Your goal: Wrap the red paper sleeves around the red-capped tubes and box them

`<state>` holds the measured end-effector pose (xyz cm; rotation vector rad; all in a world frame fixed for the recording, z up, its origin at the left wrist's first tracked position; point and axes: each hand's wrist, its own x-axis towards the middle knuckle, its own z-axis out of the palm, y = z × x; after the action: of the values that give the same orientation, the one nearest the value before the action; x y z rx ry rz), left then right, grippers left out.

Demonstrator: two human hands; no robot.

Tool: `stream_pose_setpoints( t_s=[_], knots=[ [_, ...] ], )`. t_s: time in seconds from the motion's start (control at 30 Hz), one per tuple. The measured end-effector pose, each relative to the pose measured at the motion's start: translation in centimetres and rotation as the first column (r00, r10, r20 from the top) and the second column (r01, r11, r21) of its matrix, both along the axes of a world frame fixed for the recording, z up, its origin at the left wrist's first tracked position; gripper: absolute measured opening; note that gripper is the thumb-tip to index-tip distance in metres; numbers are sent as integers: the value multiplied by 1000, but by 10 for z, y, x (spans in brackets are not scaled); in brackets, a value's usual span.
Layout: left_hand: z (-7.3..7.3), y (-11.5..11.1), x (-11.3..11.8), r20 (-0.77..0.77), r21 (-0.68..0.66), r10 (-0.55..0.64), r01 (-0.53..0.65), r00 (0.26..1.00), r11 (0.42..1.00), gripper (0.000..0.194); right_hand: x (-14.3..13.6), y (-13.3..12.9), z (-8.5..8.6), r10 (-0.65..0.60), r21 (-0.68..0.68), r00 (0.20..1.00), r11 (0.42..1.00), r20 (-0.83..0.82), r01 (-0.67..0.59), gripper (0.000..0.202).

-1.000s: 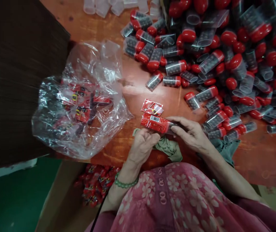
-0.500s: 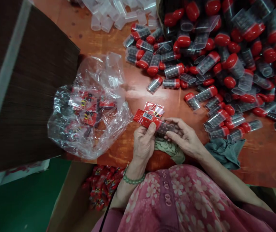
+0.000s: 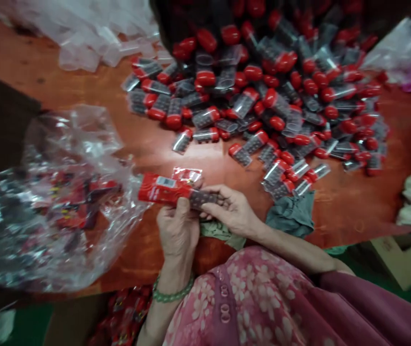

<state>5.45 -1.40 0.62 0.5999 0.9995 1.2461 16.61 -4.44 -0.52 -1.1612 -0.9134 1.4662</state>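
My left hand (image 3: 178, 230) grips a red printed plastic sleeve (image 3: 157, 189) with a barcode, thumb on top at its right end. In my right hand (image 3: 232, 209), closed fingers hold the right end of a clear tube (image 3: 202, 198) patterned with dark dots. The tube's left end meets the sleeve; how far it goes inside cannot be made out. Just behind, a second red printed packet (image 3: 187, 173) lies on the table. Beneath my hands is a crumpled green cloth (image 3: 220, 229), partly hidden.
Dotted clear tubes with red caps (image 3: 241, 103) form a big heap at the back. To the left lies a clear plastic bag (image 3: 115, 235) around red packets. Frosted tubes (image 3: 79, 50) stand far left. A teal cloth (image 3: 292, 214) and red packages (image 3: 129, 307) below the table edge also show.
The view has swung right, so most things sit further left in the picture. My hands keep hold of the sleeve and tube, and more of the sleeve shows left of my left thumb.
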Motion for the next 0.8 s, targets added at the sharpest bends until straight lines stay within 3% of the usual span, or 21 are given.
stream_pose_setpoints(
  t_s=[0.07, 0.17, 0.27, 0.37, 0.47, 0.6, 0.73, 0.8],
  knots=[
    [3, -2, 2, -22, 35, -1, 2, 1000, 999, 34, 2, -2, 4, -66, 104, 993, 993, 97, 56, 32],
    [9, -6, 4, -48, 71, -113, 117, 992, 991, 22, 7, -7, 12, -119, 146, 983, 984, 140, 98, 21],
    [10, -6, 4, -78, 58, -235, 239, 969, 969, 13, 13, -10, 13, -58, 25, 993, 998, -102, 60, 18],
    [9, -6, 8, -78, 2, -285, 286, 955, 958, 15, 19, -10, 7, -23, -68, 954, 998, -300, 3, 26],
    [6, -9, 17, -50, -47, -242, 240, 969, 970, 24, 20, -12, 1, -46, -87, 971, 996, -236, 26, 40],
    [0, -14, 24, -17, -104, -179, 176, 984, 979, 34, 22, -14, 0, -166, -36, 982, 986, -90, 164, 40],
    [-1, -17, 22, 56, -152, -221, 227, 974, 962, 43, 27, -13, 1, -106, -49, 990, 994, -93, 101, 44],
    [3, -18, 20, 118, -128, -183, 198, 976, 972, 49, 27, -12, 2, -78, -29, 995, 997, -68, 76, 42]
  ],
)
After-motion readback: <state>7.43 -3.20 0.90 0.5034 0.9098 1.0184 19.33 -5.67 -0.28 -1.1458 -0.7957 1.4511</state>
